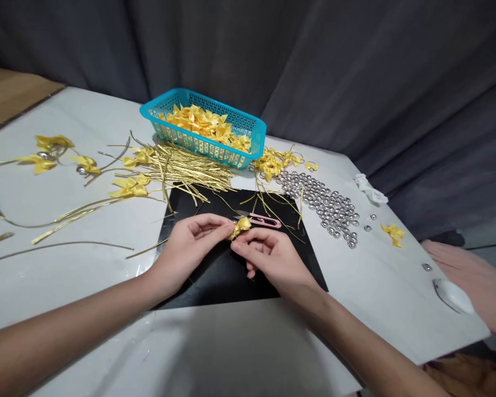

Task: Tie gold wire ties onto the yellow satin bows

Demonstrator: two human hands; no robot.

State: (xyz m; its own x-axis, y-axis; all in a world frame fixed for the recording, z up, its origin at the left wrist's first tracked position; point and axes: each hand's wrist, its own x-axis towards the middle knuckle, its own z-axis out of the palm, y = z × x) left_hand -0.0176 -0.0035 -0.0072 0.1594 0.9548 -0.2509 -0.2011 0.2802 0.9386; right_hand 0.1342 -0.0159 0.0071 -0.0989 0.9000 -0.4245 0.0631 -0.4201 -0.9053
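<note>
Over a black mat [206, 286] both hands meet at a small yellow ribbon bow [242, 225]. My left hand [194, 240] pinches its left side between thumb and fingers, where a bit of silver shows. From below and to the right, my right hand [273, 253] pinches the bow's lower edge with thumb and index finger. Exactly what lies between the fingertips is partly hidden. Just behind the bow, small thread snips with pink handles [268, 221] lie on the mat. Gold cords [190, 171] are heaped beyond the mat's far edge.
A blue basket [149, 110] full of yellow bows stands at the back. Silver bells or beads [330, 207] spread to the right. Finished-looking bows with cords [130, 186] lie left. A white computer mouse [452, 296] sits near the right edge; a crumpled white item [371, 189] lies behind.
</note>
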